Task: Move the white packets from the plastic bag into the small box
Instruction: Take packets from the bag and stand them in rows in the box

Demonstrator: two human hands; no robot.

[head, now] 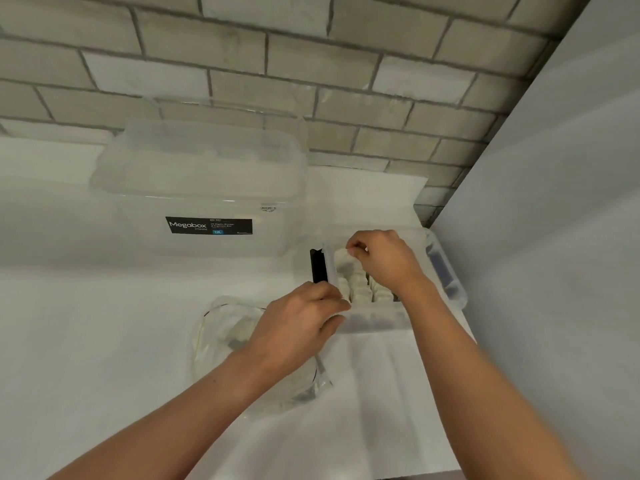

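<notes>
A wall of pale grey-beige bricks (311,64) with dark mortar joints runs along the back; a plain white wall (554,237) meets it at the right, forming a corner; a white countertop (86,323) spreads below, bearing a clear lidded Megabox storage bin (197,188); the light is soft and even.

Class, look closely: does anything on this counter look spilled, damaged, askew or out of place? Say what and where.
Nothing stands out. The white packets stand in tidy rows inside the small box, the plastic bag lies beside it on the counter, and nothing looks spilled or damaged.
</notes>
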